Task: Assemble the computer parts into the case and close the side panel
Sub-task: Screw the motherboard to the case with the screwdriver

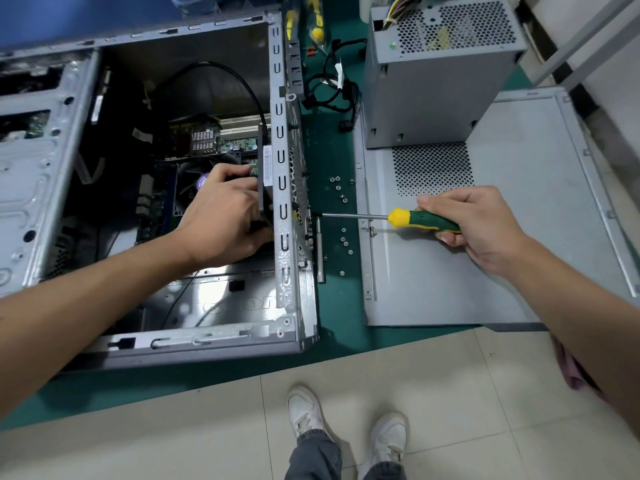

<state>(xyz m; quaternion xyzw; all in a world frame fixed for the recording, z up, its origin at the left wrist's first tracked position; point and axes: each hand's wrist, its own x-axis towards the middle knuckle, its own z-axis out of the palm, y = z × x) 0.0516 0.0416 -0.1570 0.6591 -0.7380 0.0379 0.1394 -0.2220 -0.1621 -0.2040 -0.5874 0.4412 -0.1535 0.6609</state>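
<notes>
The open grey computer case [45,174] lies on its side at the left, with the motherboard [239,143] and a CPU fan inside. My left hand [221,216] reaches into the case and holds a black rear fan [264,157] against the inner side of the back wall [282,188]. My right hand [474,220] grips a green and yellow screwdriver [424,220]. Its tip touches the outside of the back wall, level with the fan. The grey side panel [502,265] lies flat on the right. The power supply [440,64] stands on the panel's far end.
Several loose screws [343,233] lie on the green mat [332,306] between case and panel. A black cable bundle [332,84] and yellow-handled tools [317,19] lie at the back. The table's front edge runs just below the case; floor and my shoes are beneath.
</notes>
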